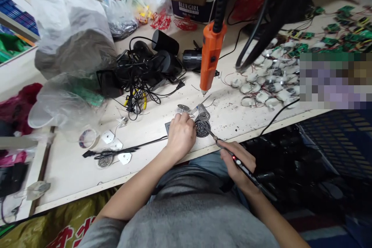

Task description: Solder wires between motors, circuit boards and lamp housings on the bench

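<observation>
Gripping a slim soldering iron (239, 162) by its black handle, the right hand (243, 157) is closed around it, a red light glowing near the thumb and the metal end pointing at the right side of a round dark dish (202, 128) at the table's near edge. Just left of that dish, the left hand (181, 133) lies with its fingers curled downward; whether it pinches anything cannot be told. A wire coil (203, 112) stands right behind the dish, and a small metal disc (183, 107) lies beyond the left fingertips. Above the table hangs an orange power tool (209, 56), tip down. Farther left, a black cord (122, 151) crosses white plates (116, 142) near a tape roll (88, 138). Tangled black devices (162, 60) sit behind, white round parts (266, 89) spread to the right, green circuit boards (331, 28) beyond them, and a dark box (190, 9) at the back.
</observation>
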Available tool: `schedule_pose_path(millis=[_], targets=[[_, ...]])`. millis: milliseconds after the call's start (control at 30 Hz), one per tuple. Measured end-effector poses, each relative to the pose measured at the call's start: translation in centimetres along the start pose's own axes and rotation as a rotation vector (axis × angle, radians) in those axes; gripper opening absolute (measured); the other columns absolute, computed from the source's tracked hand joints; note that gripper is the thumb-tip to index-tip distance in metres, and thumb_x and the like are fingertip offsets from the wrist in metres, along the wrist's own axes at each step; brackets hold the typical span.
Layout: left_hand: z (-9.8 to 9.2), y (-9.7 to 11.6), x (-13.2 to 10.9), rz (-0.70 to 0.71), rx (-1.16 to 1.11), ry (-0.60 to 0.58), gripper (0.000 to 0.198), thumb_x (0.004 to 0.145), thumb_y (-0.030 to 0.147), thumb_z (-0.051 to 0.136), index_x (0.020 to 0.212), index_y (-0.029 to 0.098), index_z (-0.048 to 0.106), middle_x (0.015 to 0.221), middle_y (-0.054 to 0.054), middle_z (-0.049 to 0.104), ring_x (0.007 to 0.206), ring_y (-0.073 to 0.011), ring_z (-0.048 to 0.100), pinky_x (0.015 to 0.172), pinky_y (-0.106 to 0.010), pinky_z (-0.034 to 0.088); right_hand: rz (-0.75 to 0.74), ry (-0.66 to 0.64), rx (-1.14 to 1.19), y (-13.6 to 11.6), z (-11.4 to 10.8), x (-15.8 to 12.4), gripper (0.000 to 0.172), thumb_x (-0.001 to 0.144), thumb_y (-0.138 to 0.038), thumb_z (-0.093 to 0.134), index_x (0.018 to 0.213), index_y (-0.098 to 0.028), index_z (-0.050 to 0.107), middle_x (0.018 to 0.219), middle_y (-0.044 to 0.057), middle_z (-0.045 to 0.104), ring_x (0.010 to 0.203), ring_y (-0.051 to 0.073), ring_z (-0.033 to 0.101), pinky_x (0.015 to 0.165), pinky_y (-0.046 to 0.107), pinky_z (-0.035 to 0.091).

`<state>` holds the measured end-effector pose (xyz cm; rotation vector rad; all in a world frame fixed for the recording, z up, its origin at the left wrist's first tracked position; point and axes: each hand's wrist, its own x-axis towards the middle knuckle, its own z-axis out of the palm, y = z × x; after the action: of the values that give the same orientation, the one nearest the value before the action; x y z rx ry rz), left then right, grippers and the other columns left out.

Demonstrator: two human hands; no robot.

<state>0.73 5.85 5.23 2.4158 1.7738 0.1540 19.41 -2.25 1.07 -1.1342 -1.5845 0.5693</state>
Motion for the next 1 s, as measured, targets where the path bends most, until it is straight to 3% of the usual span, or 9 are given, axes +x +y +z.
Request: schedule_pose_path(millis=[200, 533, 1000], targets=[[0.0, 0.4, 0.1, -0.005, 0.076, -0.021, 0.016, 0.090, 0.011, 0.057, 0.079, 0.016, 0.069, 0.096, -0.014, 0.065, 0.093, -0.0321, 0.056, 0.076, -0.044, 0.046, 0.070, -0.004, -0.011, 1.2, 0.4, 0.1, 0.032, 0.094, -0.010, 0.060, 0.121, -0.023, 0.069, 0.097, 0.005, 0.077, 0.069, 0.015, 0.071, 0.069, 0.030, 0.063], [-0.8, 1.6, 0.5, -0.042, 0.214, -0.123, 0.019, 0.093, 0.012, 0.054, 0.089, 0.014, 0.072, 0.102, -0.014, 0.066, 0.100, -0.0296, 0.057, 0.082, -0.042, 0.047, 0.115, -0.052, -0.023, 1.1, 0.3, 0.2, 0.028, 0.094, -0.014, 0.060, 0.118, -0.023, 0.072, 0.099, 0.004, 0.078, 0.070, 0.015, 0.074, 0.071, 0.027, 0.064], [-0.9, 1.7, 0.7, -0.066, 0.178, -0.157, 0.019, 0.092, 0.013, 0.054, 0.087, 0.014, 0.072, 0.100, -0.014, 0.067, 0.100, -0.0306, 0.057, 0.083, -0.043, 0.044, 0.140, -0.071, -0.005, 0.8, 0.3, 0.6, 0.026, 0.096, -0.015, 0.060, 0.118, -0.024, 0.071, 0.100, 0.003, 0.078, 0.072, 0.015, 0.074, 0.073, 0.027, 0.064]])
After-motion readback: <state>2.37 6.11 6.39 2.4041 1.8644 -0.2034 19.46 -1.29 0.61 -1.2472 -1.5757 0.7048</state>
